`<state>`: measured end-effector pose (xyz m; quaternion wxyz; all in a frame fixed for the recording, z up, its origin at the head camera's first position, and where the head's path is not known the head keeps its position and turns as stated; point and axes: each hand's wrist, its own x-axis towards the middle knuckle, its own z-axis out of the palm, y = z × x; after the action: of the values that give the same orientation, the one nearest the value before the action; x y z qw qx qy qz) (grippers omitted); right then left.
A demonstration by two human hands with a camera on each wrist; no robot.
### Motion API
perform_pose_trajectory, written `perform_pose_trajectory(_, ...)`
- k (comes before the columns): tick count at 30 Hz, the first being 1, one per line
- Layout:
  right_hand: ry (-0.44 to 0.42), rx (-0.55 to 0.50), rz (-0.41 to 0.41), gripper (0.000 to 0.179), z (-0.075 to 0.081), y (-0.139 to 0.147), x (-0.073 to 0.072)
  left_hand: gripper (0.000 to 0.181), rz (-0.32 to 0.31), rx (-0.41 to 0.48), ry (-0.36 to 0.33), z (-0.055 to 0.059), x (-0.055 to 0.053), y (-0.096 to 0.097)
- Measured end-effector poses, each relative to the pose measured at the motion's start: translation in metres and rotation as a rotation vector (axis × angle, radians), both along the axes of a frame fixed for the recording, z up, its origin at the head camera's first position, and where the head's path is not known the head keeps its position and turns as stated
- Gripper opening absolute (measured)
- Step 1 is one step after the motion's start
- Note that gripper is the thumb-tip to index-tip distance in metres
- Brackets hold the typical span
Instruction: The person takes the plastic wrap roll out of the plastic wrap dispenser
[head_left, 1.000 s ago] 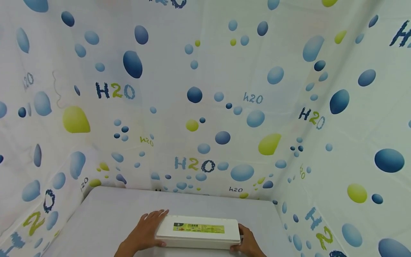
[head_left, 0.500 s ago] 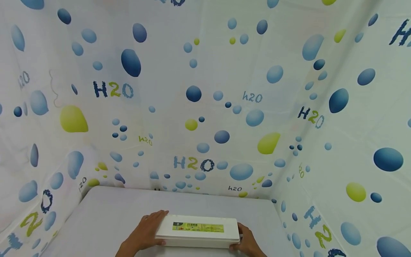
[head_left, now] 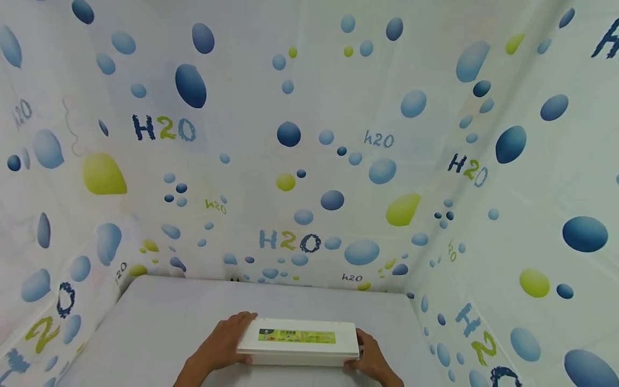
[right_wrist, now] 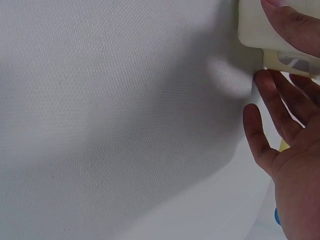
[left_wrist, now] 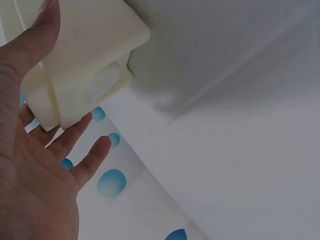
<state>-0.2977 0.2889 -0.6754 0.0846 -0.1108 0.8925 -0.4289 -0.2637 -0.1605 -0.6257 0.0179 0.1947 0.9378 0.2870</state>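
Left hand [head_left: 222,341] nearest, bottom of head view, gripping the left end of a long white box [head_left: 297,358]. Thumb on the front side, fingers round behind; in left wrist view the outermost finger [left_wrist: 95,160] sticks out clear of the box. Right hand [head_left: 369,355] same at the right end: thumb on front, fingers round the far side, gripping; its outermost finger also free in right wrist view. Box held level between both hands, long side toward the person, low and right of centre in head view. Green-yellow label [head_left: 297,336] on top, print too small to read. Pale oval patch [left_wrist: 106,80] on the box's left end. Box is over a white surface [head_left: 169,322], shadow on it; cannot tell if touching. Beyond: white sheeting [head_left: 251,134] on back and both sides, blue and green drops, "H2O" lettering. Thin wavy line [head_left: 70,126] at back left.
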Motion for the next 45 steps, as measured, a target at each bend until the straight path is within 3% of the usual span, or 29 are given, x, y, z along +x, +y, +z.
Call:
perform_pose_trajectory(11, 0.021, 0.023, -0.006, 0.097, 0.0004, -0.0001, 0.0007, 0.108, -0.042, 0.112, -0.079, 0.0013, -0.0032, 0.0007)
perform_pose_trajectory(23, -0.002, 0.013, -0.020, 0.093, 0.0044, -0.0042, 0.0064, 0.109, -0.004, 0.121, -0.152, -0.0003, -0.0019, 0.0041)
perform_pose_trajectory(34, 0.028, 0.037, -0.005, 0.093, 0.0047, -0.0036, 0.0063, 0.104, -0.060, 0.158, -0.119, 0.0043, 0.0034, 0.0043)
perform_pose_trajectory(45, 0.017, 0.037, -0.006, 0.094, 0.0017, -0.0016, 0.0040, 0.104, -0.067, 0.163, -0.111, 0.0005, -0.0009, 0.0023)
